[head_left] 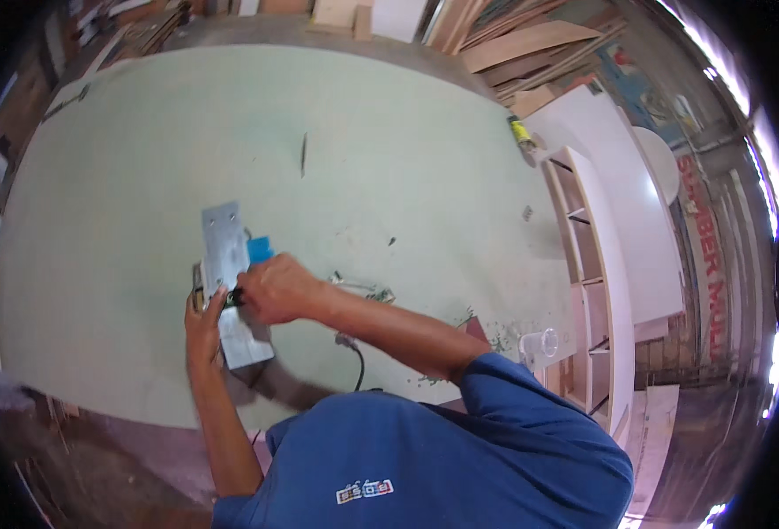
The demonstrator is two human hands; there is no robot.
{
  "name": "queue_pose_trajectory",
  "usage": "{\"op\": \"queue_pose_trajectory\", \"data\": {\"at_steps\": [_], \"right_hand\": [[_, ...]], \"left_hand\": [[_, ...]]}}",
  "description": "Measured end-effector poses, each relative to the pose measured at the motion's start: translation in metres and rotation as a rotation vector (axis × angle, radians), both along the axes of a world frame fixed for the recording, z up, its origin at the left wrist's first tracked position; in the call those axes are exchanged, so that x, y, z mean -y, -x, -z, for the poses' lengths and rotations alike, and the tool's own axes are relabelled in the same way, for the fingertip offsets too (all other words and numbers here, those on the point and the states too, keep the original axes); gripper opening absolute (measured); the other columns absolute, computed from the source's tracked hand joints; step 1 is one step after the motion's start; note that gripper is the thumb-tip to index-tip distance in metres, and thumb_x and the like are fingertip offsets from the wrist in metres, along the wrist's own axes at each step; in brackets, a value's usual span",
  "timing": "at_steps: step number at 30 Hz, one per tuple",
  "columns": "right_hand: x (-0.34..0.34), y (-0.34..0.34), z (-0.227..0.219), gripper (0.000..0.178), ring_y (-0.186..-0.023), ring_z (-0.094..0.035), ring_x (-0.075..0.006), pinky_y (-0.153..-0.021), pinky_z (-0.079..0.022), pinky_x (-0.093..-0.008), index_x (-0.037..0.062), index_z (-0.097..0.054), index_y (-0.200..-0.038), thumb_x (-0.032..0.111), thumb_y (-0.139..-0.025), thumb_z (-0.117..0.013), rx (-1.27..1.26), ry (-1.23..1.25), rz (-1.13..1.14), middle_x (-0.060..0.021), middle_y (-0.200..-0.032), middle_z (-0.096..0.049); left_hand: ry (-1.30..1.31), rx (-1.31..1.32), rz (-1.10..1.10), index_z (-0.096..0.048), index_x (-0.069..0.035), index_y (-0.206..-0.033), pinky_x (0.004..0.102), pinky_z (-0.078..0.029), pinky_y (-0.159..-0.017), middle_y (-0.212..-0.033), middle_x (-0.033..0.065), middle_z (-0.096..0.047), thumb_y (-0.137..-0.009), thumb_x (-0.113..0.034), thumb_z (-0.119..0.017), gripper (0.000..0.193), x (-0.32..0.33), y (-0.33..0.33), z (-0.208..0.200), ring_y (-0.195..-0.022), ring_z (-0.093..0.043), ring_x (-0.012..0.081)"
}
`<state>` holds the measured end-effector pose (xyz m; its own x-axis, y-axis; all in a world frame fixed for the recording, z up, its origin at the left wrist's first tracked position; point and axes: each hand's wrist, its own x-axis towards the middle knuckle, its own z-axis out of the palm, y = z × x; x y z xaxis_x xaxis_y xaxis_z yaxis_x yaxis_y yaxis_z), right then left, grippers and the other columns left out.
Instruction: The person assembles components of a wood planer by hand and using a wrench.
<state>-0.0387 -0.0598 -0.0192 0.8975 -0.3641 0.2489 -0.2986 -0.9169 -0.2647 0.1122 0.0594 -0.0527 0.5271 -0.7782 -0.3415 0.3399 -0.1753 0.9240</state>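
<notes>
gripping a blue power tool (259, 249) with fingers closed round its body, the right hand (275, 286) sits over a grey metal plate (228, 264) that lies toward the near left part of the pale green board (389, 159). the plate runs lengthwise from near to far, slightly tilted, its far end bare and its near end (247, 346) close to the board's near edge. the left hand (202, 324) presses against the plate's left side, fingers curled on its edge and on a small dark part there; whether it clamps that part or only steadies it cannot be told, since the right hand covers the spot. only a blue corner of the tool shows past the right knuckles.

a black cable (357, 360) trails from under the right forearm toward the board's near edge. small metal bits (363, 287) lie just right of the right wrist, and green crumbs (495, 339) are scattered near the board's near right corner. a clear plastic cup (539, 344) stands at that corner. a thin dark stick (303, 154) lies well apart, toward the middle of the board. a white shelf unit (584, 264) stands beside the board's right edge, with wooden planks (531, 44) piled beyond the far right corner.
</notes>
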Motion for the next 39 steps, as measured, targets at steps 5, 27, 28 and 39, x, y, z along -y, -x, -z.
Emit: {"op": "queue_pose_trajectory", "data": {"at_steps": [5, 27, 28, 39], "right_hand": [[0.002, -0.009, -0.004, 0.025, -0.058, -0.066, -0.0374, -0.057, -0.052, -0.0483, 0.0053, -0.064, -0.071, 0.027, -0.083, -0.067, -0.051, 0.014, -0.017, -0.0179, -0.064, -0.066], [0.002, -0.018, -0.013, 0.025, -0.065, -0.069, -0.0363, -0.06, -0.053, -0.0478, 0.0004, -0.065, -0.087, 0.023, -0.078, -0.071, -0.293, -0.093, 0.005, -0.0191, -0.071, -0.068], [-0.001, -0.017, -0.016, 0.025, -0.065, -0.069, -0.0363, -0.06, -0.053, -0.0478, 0.0004, -0.065, -0.087, 0.023, -0.078, -0.071, -0.288, -0.096, 0.002, -0.0191, -0.071, -0.068], [0.001, -0.008, -0.019, 0.023, -0.062, -0.068, -0.0354, -0.056, -0.052, -0.0462, 0.0016, -0.064, -0.082, 0.023, -0.079, -0.072, -0.067, -0.034, -0.008, -0.0154, -0.068, -0.066]], "left_hand": [[-0.019, -0.002, 0.025, -0.059, -0.002, -0.127, 0.0357, -0.049, -0.094, -0.113, 0.0088, -0.066, -0.091, -0.025, -0.077, 0.046, -0.006, -0.011, 0.013, -0.103, -0.063, 0.0184], [-0.02, 0.067, 0.003, -0.056, 0.001, -0.132, 0.0339, -0.049, -0.095, -0.116, 0.0107, -0.066, -0.091, -0.026, -0.078, 0.053, -0.002, -0.007, 0.006, -0.104, -0.063, 0.018], [-0.024, 0.072, 0.0, -0.056, 0.001, -0.132, 0.0339, -0.049, -0.095, -0.116, 0.0107, -0.066, -0.091, -0.026, -0.078, 0.053, -0.003, -0.01, 0.009, -0.104, -0.063, 0.018], [-0.027, 0.133, 0.055, -0.057, 0.002, -0.132, 0.0344, -0.049, -0.095, -0.115, 0.0086, -0.065, -0.091, -0.027, -0.078, 0.054, -0.001, -0.018, 0.017, -0.103, -0.062, 0.0181]]}}
